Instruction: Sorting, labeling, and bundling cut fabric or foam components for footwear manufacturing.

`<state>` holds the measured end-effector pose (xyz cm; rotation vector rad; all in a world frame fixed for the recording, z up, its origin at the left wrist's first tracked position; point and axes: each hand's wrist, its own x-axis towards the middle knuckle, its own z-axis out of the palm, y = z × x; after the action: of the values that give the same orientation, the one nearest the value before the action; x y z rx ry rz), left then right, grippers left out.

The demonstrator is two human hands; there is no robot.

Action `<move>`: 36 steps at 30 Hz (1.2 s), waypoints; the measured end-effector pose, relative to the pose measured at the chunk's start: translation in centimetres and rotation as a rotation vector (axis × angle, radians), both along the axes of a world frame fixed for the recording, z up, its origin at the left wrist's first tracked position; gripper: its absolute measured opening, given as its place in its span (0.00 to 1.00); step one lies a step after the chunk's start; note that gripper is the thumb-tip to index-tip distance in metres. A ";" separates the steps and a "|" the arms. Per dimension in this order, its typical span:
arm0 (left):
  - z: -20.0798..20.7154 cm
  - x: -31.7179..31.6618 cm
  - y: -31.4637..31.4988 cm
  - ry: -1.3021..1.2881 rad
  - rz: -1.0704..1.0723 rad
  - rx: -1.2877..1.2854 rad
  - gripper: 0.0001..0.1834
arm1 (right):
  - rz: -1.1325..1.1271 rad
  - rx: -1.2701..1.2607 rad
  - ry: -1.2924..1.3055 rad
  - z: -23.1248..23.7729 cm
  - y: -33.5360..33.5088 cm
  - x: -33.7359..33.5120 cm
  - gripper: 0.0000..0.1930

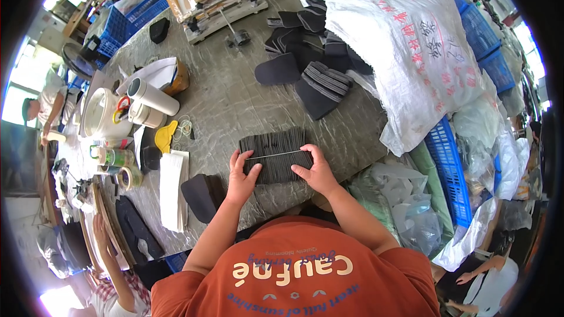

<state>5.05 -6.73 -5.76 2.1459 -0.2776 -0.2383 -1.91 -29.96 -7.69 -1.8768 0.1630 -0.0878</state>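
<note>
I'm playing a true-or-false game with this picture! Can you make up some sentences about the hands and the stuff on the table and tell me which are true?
1. Both hands, left hand and right hand, touch the stack of dark grey pieces. True.
2. A thin band runs across that stack. True.
3. The big white sack lies left of the stack. False: it lies to the right.
4. The crates are red. False: they are blue.

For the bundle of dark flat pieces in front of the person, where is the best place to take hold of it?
Probably at its two short ends, one hand from each side. The bundle of dark flat pieces lies flat and wide on the table, with a thin band across its middle; the left hand and right hand already sit at the ends.
</note>
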 end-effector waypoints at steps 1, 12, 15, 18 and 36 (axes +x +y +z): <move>0.8 0.1 -0.5 0.072 0.041 -0.069 0.22 | 0.004 0.002 0.000 0.4 -0.1 0.0 0.34; 0.3 -0.2 0.2 0.371 0.255 -0.572 0.28 | -0.144 0.424 0.190 0.8 0.1 0.5 0.39; 1.8 -1.3 0.1 0.550 0.181 -0.445 0.39 | -0.042 0.487 0.250 2.0 0.9 0.2 0.46; 3.1 -1.1 -0.3 0.513 0.211 -0.487 0.42 | 0.078 0.485 0.300 3.0 1.3 1.8 0.50; 3.6 17.4 6.3 -0.003 0.495 -0.281 0.43 | 0.157 0.361 0.108 1.2 8.9 26.8 0.41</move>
<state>22.45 -0.42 -2.12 1.8664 0.2118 0.0863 24.86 -21.08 -6.54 -1.5276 0.0967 0.1428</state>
